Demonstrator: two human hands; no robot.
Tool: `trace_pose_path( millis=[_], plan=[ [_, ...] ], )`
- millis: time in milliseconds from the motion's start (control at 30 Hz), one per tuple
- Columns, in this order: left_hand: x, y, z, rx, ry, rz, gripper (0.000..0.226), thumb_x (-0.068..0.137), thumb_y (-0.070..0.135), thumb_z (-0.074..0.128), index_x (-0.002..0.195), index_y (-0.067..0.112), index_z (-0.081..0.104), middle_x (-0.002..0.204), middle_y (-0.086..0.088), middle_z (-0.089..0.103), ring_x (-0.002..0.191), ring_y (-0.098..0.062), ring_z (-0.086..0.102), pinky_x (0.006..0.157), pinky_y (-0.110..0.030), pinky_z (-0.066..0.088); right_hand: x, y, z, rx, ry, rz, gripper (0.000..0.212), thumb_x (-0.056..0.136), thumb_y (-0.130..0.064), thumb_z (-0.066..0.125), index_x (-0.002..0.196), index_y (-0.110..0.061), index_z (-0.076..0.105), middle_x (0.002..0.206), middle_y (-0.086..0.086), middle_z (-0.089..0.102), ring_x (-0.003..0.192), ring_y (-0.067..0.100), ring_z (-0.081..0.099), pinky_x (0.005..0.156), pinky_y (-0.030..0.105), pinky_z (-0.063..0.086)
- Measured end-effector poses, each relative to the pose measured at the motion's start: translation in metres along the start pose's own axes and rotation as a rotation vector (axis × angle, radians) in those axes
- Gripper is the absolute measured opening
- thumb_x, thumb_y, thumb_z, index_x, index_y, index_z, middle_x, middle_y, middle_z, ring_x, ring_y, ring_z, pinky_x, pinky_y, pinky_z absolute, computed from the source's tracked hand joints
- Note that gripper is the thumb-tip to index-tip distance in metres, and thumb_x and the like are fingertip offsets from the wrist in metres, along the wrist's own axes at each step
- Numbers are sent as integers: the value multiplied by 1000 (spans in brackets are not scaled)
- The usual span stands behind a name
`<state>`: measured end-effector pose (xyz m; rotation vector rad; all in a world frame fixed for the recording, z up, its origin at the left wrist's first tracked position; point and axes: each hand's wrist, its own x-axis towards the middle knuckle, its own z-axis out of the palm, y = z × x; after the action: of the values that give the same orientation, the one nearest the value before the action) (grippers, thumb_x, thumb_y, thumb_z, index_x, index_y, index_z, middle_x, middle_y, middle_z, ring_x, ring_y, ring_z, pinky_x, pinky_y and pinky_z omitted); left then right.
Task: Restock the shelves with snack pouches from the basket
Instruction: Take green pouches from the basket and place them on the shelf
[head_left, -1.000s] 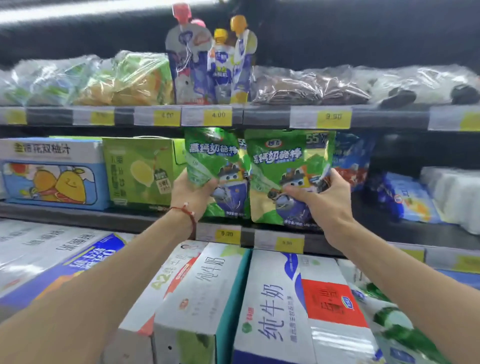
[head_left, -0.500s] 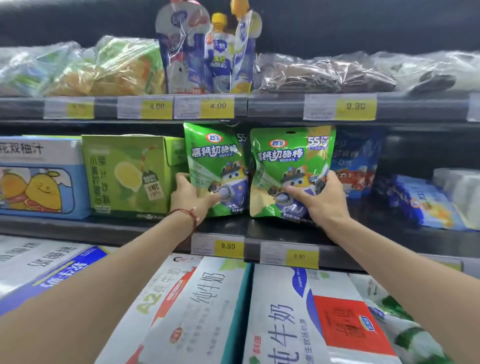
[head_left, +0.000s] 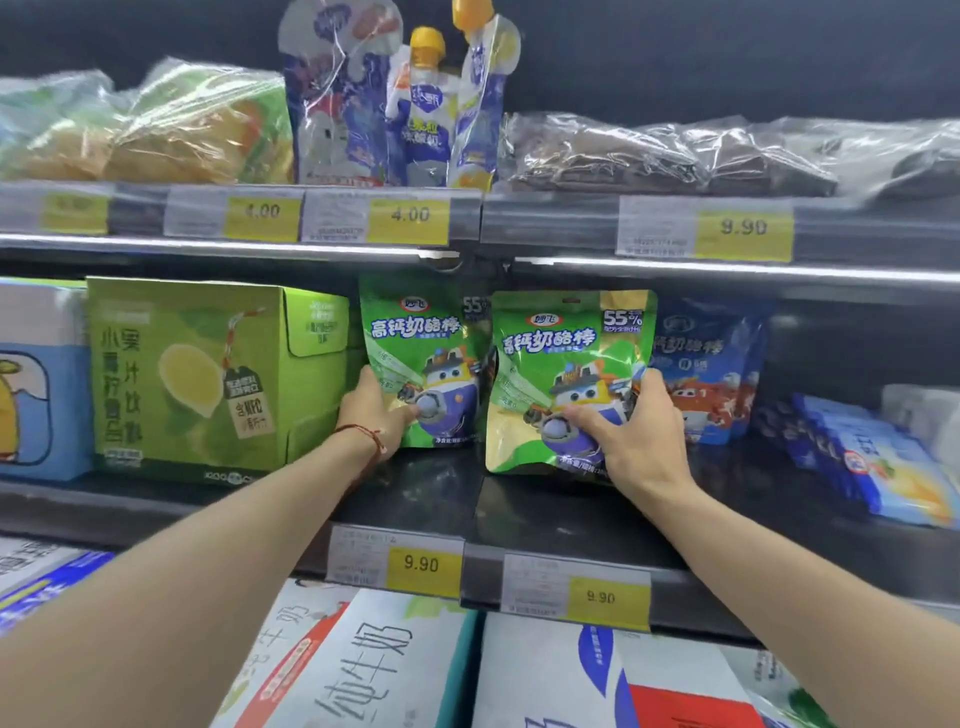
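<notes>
Farther back than a second ago, the left hand (head_left: 376, 410) pinches the left pouch (head_left: 415, 358) by its left edge, and the right hand (head_left: 631, 436) pinches the right pouch (head_left: 556, 364) by its right edge. Both stand upright behind the middle shelf's (head_left: 415, 493) front edge, between a green box (head_left: 208, 374) and blue pouches (head_left: 711, 364).

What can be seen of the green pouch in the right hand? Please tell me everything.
The right pouch is a glossy green foil bag with white Chinese lettering, a cartoon robot, and a gold corner marked 55%. It stands upright, its bottom seemingly on the middle shelf, beside the left pouch, and partly hides a blue pouch. The right hand grips its lower right: thumb on the front, fingers round the edge.
</notes>
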<state>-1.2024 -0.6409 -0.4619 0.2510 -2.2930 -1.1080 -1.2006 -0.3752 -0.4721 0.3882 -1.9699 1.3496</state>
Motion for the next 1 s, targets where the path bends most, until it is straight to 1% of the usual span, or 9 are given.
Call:
trace_pose_path(
  millis=[167,267,333,433,500,633,733,800,1000],
  plan=[
    [9,-2,5,1,14,-44,70,93,15,60,144,0,15,141,-23,44,125,-37,48,102,-40,42,1,2,0,39,-30,21,48,77,-29,89,105,-15,51,99,-4,63,97,20,61,80,32,48],
    [4,0,5,25,111,5,64,87,11,68,132,-1,25,132,-24,48,120,-38,51,100,-41,44,0,3,-2,109,-96,87,50,75,-25,91,106,-22,51,105,-1,68,101,21,67,94,43,55],
    [-2,2,3,42,122,37,74,83,7,71,138,-1,22,135,-23,44,124,-38,48,104,-40,42,-1,2,-4,144,-170,118,58,71,-21,93,111,-25,51,109,1,70,101,21,70,97,47,55],
    [-14,5,-5,112,24,18,96,85,4,66,152,0,-3,149,-25,31,135,-38,38,112,-40,34,-4,-3,-5,170,-273,153,70,71,-15,93,124,-22,48,113,-1,70,97,11,72,96,35,57],
    [-21,6,-10,148,1,14,95,87,3,62,153,1,-7,151,-24,30,137,-37,36,113,-41,33,-6,-9,-6,191,-327,157,72,73,-10,91,129,-18,46,114,-1,69,89,1,71,80,16,57],
    [-39,7,-20,140,14,36,73,86,-1,62,147,5,24,141,-15,43,130,-32,45,106,-40,41,-11,-15,-2,174,-424,153,75,75,-15,91,133,-19,44,119,-7,66,101,-2,64,77,6,51],
    [-52,7,-26,139,45,107,59,86,-3,59,139,8,37,128,-8,49,119,-25,50,95,-31,42,-7,-14,12,119,-448,174,76,72,-28,93,132,-20,47,121,-8,68,108,5,66,104,30,51],
    [-57,3,-29,133,86,149,55,86,-2,58,137,7,41,128,-9,50,116,-25,51,93,-28,41,-5,-16,28,115,-468,179,81,68,-33,95,133,-20,49,124,-5,69,112,13,67,108,41,50],
    [-54,-12,-32,13,210,204,58,81,1,59,134,20,46,123,-8,58,111,-26,58,98,-42,50,-1,-26,88,33,-438,164,110,52,-63,93,138,-16,42,137,5,61,126,26,58,109,47,47]
  ],
)
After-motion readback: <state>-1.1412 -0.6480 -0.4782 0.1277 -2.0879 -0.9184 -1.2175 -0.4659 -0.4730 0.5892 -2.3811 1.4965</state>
